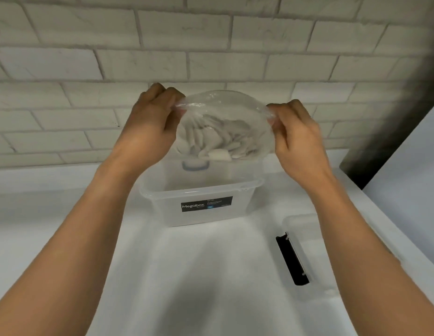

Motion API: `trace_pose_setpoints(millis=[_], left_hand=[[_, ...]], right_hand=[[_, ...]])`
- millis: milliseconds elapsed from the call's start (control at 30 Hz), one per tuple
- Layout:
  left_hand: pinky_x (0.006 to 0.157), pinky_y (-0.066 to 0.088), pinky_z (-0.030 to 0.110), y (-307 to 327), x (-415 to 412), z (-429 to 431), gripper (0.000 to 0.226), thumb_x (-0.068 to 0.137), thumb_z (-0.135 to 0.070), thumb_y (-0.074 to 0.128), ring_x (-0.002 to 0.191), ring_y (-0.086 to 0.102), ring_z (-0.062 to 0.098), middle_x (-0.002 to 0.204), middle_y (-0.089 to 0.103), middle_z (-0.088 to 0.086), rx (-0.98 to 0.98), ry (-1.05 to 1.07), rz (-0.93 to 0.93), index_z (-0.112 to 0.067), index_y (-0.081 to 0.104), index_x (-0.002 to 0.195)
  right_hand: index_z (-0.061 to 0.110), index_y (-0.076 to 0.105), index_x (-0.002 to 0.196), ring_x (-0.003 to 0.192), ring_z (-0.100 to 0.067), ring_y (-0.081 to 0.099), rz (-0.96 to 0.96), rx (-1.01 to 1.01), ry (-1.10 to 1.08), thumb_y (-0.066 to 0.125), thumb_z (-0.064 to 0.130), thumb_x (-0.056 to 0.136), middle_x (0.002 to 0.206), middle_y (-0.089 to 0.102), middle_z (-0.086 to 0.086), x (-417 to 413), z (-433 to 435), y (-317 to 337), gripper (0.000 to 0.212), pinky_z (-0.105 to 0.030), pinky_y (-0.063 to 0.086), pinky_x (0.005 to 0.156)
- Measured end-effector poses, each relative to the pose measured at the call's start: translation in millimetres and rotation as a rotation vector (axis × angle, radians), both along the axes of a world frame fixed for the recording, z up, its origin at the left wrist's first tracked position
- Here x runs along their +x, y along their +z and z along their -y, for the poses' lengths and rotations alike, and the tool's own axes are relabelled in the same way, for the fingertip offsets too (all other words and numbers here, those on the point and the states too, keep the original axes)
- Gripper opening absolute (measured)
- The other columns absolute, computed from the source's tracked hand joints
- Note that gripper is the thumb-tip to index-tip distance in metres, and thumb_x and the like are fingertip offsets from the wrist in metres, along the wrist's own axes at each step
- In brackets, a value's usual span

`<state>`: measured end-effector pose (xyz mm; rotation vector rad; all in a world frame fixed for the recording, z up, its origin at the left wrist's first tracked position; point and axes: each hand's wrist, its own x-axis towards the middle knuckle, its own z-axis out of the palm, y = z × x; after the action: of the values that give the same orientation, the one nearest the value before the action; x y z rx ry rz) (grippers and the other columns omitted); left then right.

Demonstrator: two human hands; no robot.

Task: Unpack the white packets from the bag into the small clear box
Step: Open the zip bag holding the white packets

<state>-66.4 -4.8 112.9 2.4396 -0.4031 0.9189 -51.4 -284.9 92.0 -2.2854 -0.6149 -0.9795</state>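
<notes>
White counter [206, 275] lies nearest, with a loose lid [305, 241] on its right side. Beyond it the small clear box [242, 212] stands open, seemingly without packets (unpacking looks barely begun). Above its rim, left hand [148, 132] and right hand [298, 141] each pinch an edge of the bag [223, 103], the white packets [218, 139] bunched inside. A brick wall [211, 32] stands close behind.

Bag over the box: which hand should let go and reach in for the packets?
Probably the right hand: it only pinches the bag at its edge, while the left hand has a fuller grip and could hold it above the clear box.
</notes>
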Motion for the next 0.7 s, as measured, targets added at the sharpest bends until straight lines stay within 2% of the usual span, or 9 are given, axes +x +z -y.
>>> trace_pose_setpoints(millis=[67, 167, 233, 333, 467, 500, 567, 633, 700], left_hand=[[0.079, 0.038, 0.021, 3.1, -25.2, 10.4, 0.016, 0.101, -0.013, 0.054, 0.092, 0.055, 0.02, 0.102, 0.055, 0.002, -0.006, -0.04, 0.005, -0.01, 0.063, 0.113], [0.07, 0.032, 0.017, -15.5, -58.9, 21.5, 0.015, 0.098, -0.01, 0.056, 0.082, 0.047, 0.01, 0.097, 0.054, 0.0, 0.043, -0.136, -0.074, -0.012, 0.064, 0.11], [0.071, 0.034, 0.014, -43.1, -77.1, 21.1, 0.016, 0.097, -0.013, 0.055, 0.08, 0.047, 0.007, 0.095, 0.054, -0.003, 0.072, -0.217, -0.179, -0.015, 0.065, 0.11], [0.08, 0.037, 0.007, -96.6, -98.1, 19.1, 0.021, 0.098, -0.013, 0.057, 0.088, 0.055, 0.002, 0.098, 0.057, -0.01, 0.032, -0.295, -0.372, -0.021, 0.067, 0.114], [0.08, 0.04, 0.01, -162.4, -105.1, 29.1, 0.025, 0.097, -0.013, 0.064, 0.098, 0.058, -0.001, 0.105, 0.059, -0.02, -0.028, -0.326, -0.544, -0.026, 0.069, 0.117], [0.081, 0.041, 0.013, -173.5, -104.6, 32.7, 0.026, 0.096, -0.014, 0.064, 0.098, 0.059, 0.001, 0.106, 0.06, -0.019, -0.027, -0.334, -0.567, -0.028, 0.069, 0.118], [0.087, 0.045, 0.02, -187.5, -103.5, 40.2, 0.029, 0.096, -0.014, 0.065, 0.099, 0.061, 0.003, 0.108, 0.062, -0.016, -0.027, -0.355, -0.583, -0.029, 0.069, 0.12], [0.095, 0.045, 0.021, -192.7, -100.9, 47.1, 0.032, 0.095, -0.011, 0.065, 0.105, 0.062, 0.006, 0.112, 0.063, -0.014, -0.034, -0.381, -0.576, -0.029, 0.07, 0.121], [0.1, 0.044, 0.026, -194.1, -96.6, 50.7, 0.036, 0.094, -0.007, 0.065, 0.111, 0.06, 0.01, 0.118, 0.062, -0.012, -0.026, -0.412, -0.572, -0.03, 0.07, 0.122]], right_hand=[[0.007, 0.065, 0.119, 0.086, 0.002, 0.045, -0.021, 0.03, -0.004, 0.048, -0.007, 0.096, 0.107, 0.055, 0.0, -38.1, 10.2, -3.7, 0.032, -0.005, 0.034, 0.079], [0.008, 0.065, 0.12, 0.087, 0.012, 0.05, -0.132, 0.029, -0.011, 0.05, -0.008, 0.096, 0.103, 0.055, 0.01, -96.5, 23.1, -31.2, 0.033, -0.002, 0.033, 0.081], [0.013, 0.064, 0.123, 0.091, 0.011, 0.053, -0.244, 0.007, -0.014, 0.05, -0.004, 0.099, 0.105, 0.058, 0.012, -134.3, 29.6, -60.3, 0.033, -0.003, 0.035, 0.083], [0.023, 0.061, 0.125, 0.103, -0.005, 0.058, -0.404, -0.05, -0.039, 0.051, 0.003, 0.1, 0.117, 0.06, 0.014, -180.4, 34.6, -109.6, 0.033, -0.014, 0.044, 0.087], [0.031, 0.052, 0.124, 0.102, -0.009, 0.056, -0.538, -0.212, -0.115, 0.056, 0.009, 0.098, 0.118, 0.059, 0.018, -217.1, 33.7, -154.2, 0.034, -0.025, 0.053, 0.069], [0.034, 0.05, 0.124, 0.103, -0.009, 0.055, -0.613, -0.235, -0.12, 0.057, 0.014, 0.099, 0.114, 0.056, 0.022, -222.7, 34.6, -159.0, 0.032, -0.026, 0.053, 0.067], [0.039, 0.046, 0.13, 0.113, -0.006, 0.051, -0.795, -0.266, -0.092, 0.055, 0.035, 0.102, 0.113, 0.047, 0.032, -228.4, 39.4, -161.2, 0.03, -0.022, 0.049, 0.078], [0.045, 0.044, 0.132, 0.118, 0.004, 0.044, -0.993, -0.267, -0.027, 0.055, 0.065, 0.093, 0.119, 0.042, 0.038, -229.4, 45.9, -153.1, 0.045, -0.012, 0.039, 0.086], [0.046, 0.05, 0.127, 0.115, 0.014, 0.046, -1.056, -0.117, -0.001, 0.053, 0.082, 0.08, 0.123, 0.048, 0.039, -224.6, 44.8, -137.7, 0.059, -0.01, 0.038, 0.09]])
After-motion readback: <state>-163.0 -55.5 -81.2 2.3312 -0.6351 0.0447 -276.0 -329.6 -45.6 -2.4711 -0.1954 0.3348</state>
